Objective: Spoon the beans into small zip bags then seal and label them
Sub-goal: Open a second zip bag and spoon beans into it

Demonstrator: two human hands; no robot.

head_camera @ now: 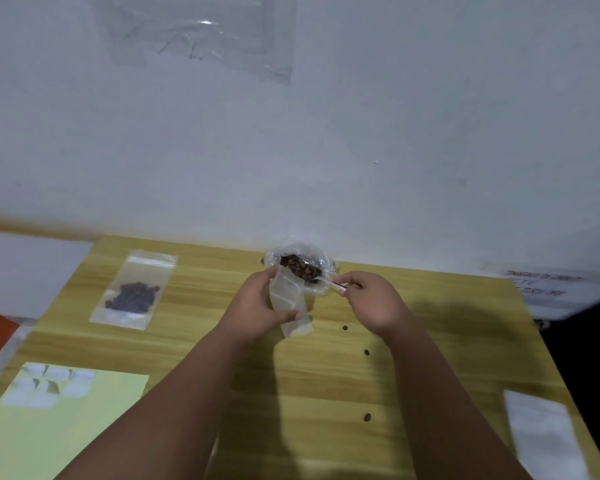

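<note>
My left hand (255, 306) grips a small empty zip bag (290, 303), holding it upright with its mouth tilted toward the beans. My right hand (371, 301) pinches the handle of a spoon (314, 274) whose bowl is loaded with dark beans and sits at the bag's mouth. Just behind it stands the clear plastic bag of beans (302, 263), open at the top, against the wall. At the far left of the wooden table (430, 341) lies a filled zip bag (134, 291) with dark beans inside.
A pale yellow sheet with white labels (49, 389) lies at the near left. Several empty zip bags (544, 434) are stacked at the near right edge. Three loose beans (367, 352) dot the table by my right forearm. A clear plastic sheet (201, 32) hangs on the wall.
</note>
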